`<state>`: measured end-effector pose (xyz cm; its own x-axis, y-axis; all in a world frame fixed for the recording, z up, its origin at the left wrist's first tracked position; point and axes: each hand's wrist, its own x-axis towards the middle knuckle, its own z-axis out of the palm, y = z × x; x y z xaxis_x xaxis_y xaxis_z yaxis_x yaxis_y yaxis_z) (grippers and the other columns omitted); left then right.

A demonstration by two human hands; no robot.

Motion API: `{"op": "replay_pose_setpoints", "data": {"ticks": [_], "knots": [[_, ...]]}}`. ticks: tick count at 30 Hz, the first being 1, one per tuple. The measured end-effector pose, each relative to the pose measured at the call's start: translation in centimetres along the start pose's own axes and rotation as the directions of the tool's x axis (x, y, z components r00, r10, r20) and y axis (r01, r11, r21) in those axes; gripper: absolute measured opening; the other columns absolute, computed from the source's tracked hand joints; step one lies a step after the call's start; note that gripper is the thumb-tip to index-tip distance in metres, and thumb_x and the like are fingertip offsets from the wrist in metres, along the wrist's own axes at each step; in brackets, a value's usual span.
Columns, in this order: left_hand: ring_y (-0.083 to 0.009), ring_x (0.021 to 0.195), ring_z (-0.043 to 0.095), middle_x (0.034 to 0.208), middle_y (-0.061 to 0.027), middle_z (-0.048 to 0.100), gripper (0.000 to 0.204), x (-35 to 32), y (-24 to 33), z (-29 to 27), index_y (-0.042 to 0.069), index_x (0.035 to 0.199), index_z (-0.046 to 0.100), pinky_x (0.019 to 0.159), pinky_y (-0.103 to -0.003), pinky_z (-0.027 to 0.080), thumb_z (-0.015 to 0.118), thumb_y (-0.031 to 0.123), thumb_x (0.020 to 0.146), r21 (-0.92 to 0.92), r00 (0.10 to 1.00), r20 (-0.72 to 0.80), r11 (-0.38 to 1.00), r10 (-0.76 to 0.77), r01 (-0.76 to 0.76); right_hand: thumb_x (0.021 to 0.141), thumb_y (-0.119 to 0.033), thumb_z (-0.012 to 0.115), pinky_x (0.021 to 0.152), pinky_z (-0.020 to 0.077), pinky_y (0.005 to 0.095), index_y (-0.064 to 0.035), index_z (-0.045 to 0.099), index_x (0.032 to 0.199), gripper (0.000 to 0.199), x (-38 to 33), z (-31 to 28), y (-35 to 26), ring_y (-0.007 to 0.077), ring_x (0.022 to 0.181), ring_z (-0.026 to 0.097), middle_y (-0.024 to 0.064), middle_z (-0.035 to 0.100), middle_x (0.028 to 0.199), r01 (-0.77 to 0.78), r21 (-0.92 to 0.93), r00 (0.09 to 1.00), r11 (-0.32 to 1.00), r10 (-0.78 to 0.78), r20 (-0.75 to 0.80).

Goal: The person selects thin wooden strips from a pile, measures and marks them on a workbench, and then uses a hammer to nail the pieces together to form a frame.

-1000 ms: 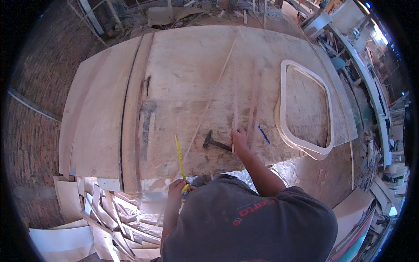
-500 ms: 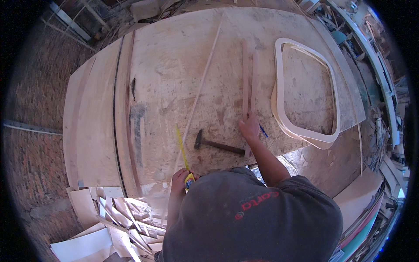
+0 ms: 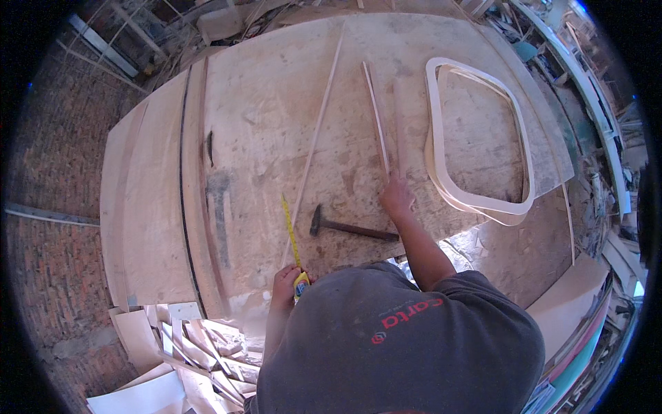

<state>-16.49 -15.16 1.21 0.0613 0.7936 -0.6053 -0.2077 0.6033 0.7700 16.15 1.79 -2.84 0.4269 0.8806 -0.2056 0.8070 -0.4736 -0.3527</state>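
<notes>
Right hand (image 3: 398, 196), a bit right of centre: fingers look closed on the lower end of a thin brown wooden strip (image 3: 376, 117), which runs up from the hand toward the upper middle. Pale edge shows, so it's probably gripped to sit turned on its side. Fingertips hidden, exact grip can't be told. Just right of it, 1 more brown strip (image 3: 399, 124), lying roughly alongside; can't tell if the same fingers touch it.

Left hand (image 3: 285, 284), lower middle: fingers curled around the yellow tape measure (image 3: 301, 283), tips partly hidden. Yellow blade (image 3: 289, 228) is out, pointing up the frame; case is likely held low at the worktop edge so the blade can reach over the surface. Blade runs close to a long pale strip (image 3: 321, 124) slanting from the upper middle down toward that hand; can't tell if they touch.

Hammer (image 3: 355, 229) lies between the 2 hands, head left, handle end near the right forearm, nobody holding it; looks parked there within easy reach. Rounded pale frame (image 3: 434, 138), upper right, layers stacked unevenly, flat on the large wooden worktop (image 3: 269, 103), well apart from the left hand; seemingly kept off to the side, leaving the middle for the strips. Offcuts (image 3: 200, 352) heaped lower left, beside the worktop.
</notes>
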Motion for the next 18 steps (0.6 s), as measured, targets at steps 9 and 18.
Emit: {"op": "replay_pose_setpoints", "data": {"ticks": [9, 18], "knots": [[-0.026, 0.071, 0.068, 0.075, -0.0137, 0.064, 0.014, -0.1, -1.6, -0.9, -0.003, 0.092, 0.06, 0.067, -0.034, 0.055, 0.052, 0.008, 0.09, -0.102, 0.999, -0.054, 0.995, -0.003, -0.003, 0.069, -0.031, 0.072, 0.089, 0.0474, 0.0459, 0.0015, 0.055, 0.116, 0.06, 0.7, -4.0, 0.3, 0.0381, 0.101, 0.061, 0.0242, 0.064, 0.106, -0.147, 0.354, 0.968, 0.924, 0.06, 0.245], [-0.0251, 0.073, 0.068, 0.077, -0.0143, 0.065, 0.016, -0.3, -1.1, 0.3, -0.003, 0.093, 0.06, 0.067, -0.033, 0.055, 0.051, 0.009, 0.091, -0.151, 0.997, -0.04, 0.986, -0.071, 0.064, 0.071, -0.027, 0.071, 0.091, 0.0459, 0.0465, 0.0007, 0.049, 0.125, 0.065, 2.1, -1.7, 4.7, 0.0406, 0.107, 0.059, 0.026, 0.062, 0.11, -0.089, 0.058, 0.995, 0.994, 0.086, 0.054]]}}
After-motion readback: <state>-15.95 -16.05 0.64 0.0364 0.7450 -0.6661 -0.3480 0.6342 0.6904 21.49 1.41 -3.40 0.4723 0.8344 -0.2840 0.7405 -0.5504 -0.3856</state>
